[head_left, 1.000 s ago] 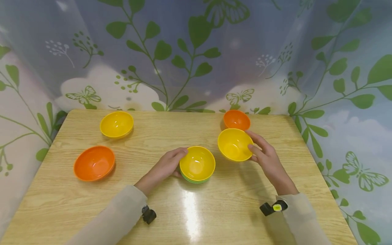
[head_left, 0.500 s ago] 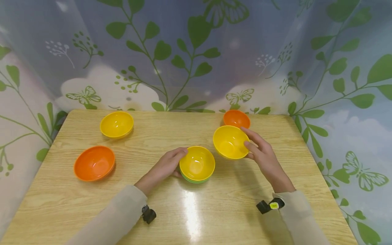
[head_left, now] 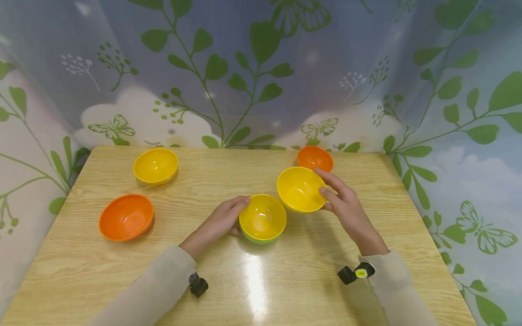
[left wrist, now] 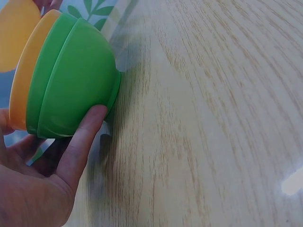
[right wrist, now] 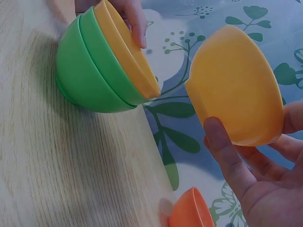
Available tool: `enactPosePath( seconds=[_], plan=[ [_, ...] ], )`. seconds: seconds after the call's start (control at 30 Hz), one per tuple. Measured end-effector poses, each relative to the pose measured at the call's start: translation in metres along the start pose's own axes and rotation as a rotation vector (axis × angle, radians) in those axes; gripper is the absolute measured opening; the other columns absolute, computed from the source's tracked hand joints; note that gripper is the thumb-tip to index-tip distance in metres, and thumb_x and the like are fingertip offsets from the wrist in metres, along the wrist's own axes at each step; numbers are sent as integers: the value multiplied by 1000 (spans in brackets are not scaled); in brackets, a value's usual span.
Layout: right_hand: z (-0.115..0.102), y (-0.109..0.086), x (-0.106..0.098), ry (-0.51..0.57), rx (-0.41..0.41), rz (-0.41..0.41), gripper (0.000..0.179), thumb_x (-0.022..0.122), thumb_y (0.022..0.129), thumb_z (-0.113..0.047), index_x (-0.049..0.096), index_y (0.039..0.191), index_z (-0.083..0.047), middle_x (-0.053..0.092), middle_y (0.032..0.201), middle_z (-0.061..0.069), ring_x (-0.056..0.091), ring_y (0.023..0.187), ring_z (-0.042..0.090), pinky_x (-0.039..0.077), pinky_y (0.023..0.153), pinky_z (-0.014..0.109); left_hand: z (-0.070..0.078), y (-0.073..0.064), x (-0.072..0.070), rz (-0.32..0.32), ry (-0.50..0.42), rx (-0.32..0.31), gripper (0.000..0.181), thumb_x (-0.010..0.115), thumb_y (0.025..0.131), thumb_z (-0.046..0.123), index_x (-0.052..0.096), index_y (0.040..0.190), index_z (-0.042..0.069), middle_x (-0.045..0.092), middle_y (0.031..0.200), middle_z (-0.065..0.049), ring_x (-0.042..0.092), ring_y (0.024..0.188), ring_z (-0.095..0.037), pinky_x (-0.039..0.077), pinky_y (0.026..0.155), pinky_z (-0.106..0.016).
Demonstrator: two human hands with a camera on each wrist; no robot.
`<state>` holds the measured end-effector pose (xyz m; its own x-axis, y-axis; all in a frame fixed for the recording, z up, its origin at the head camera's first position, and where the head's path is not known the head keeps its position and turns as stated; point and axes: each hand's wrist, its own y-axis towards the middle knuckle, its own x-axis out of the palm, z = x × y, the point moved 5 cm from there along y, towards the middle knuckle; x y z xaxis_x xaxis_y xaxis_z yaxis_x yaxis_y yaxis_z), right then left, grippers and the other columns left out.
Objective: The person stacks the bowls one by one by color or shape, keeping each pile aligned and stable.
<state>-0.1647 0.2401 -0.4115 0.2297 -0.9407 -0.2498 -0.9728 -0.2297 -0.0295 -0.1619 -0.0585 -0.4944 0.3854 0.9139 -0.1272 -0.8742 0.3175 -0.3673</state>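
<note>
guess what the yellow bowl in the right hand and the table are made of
The yellow bowl looks like smooth plastic with a soft sheen: even colour, thin rim. The table shows wood grain and a bright reflection, so glossy-finished wood, or possibly printed laminate.

L hand (head_left: 224,216) gripping low, R hand (head_left: 345,201) gripping higher; forearms (head_left: 152,285) angled fwd & inward.

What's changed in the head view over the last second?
The right hand has carried its held yellow bowl leftward, nearer the bowl stack. Nothing was newly gripped or let go. The left hand still holds the stack; the left orange bowl, right orange bowl and back-left yellow bowl stayed put.
</note>
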Motion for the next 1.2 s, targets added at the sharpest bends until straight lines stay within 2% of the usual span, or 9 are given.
enactPosePath(
  seconds=[0.43, 0.83, 0.9, 1.07, 1.13, 1.2],
  plan=[
    [2, 3, 17, 7, -16, -58, 51, 49, 118, -20, 42, 167, -6, 46, 162, 21, 74, 110, 8, 66, 93, 28, 0, -1, 0, -3, 6, 6, 55, 47, 115, 47, 59, 157, 15, 61, 155, -15, 70, 112, -25, 69, 78, -40],
    [7, 5, 29, -4, -20, -97, 52, 50, 117, -18, 41, 167, -5, 44, 166, 23, 73, 113, 6, 66, 91, 27, -2, 1, -1, -3, 3, 4, 53, 47, 115, 46, 59, 157, 15, 63, 153, -15, 71, 110, -24, 69, 77, -40],
    [9, 5, 31, -2, -21, -104, 52, 50, 117, -17, 42, 167, -5, 44, 165, 24, 73, 113, 7, 67, 91, 28, -2, 1, -1, -4, 6, 6, 53, 46, 115, 47, 59, 157, 15, 64, 152, -15, 71, 109, -24, 69, 77, -40],
    [12, 5, 34, -1, -19, -118, 51, 50, 117, -18, 44, 166, -8, 45, 163, 24, 73, 118, 22, 67, 91, 29, -1, 1, -1, 0, 4, 1, 52, 45, 116, 46, 60, 156, 16, 66, 149, -15, 72, 106, -23, 70, 77, -40],
    [13, 5, 35, -1, -20, -119, 51, 50, 117, -17, 44, 166, -8, 45, 163, 24, 73, 119, 24, 67, 91, 29, 0, 1, 0, -1, 2, 2, 52, 46, 116, 46, 60, 156, 15, 66, 148, -16, 73, 105, -22, 70, 78, -40],
    [13, 5, 36, 5, -22, -121, 51, 50, 117, -17, 44, 166, -8, 45, 163, 24, 74, 116, 18, 67, 91, 29, 0, 0, 0, -3, -2, 5, 53, 46, 116, 46, 60, 156, 15, 67, 148, -16, 73, 105, -22, 70, 78, -41]
  ],
)
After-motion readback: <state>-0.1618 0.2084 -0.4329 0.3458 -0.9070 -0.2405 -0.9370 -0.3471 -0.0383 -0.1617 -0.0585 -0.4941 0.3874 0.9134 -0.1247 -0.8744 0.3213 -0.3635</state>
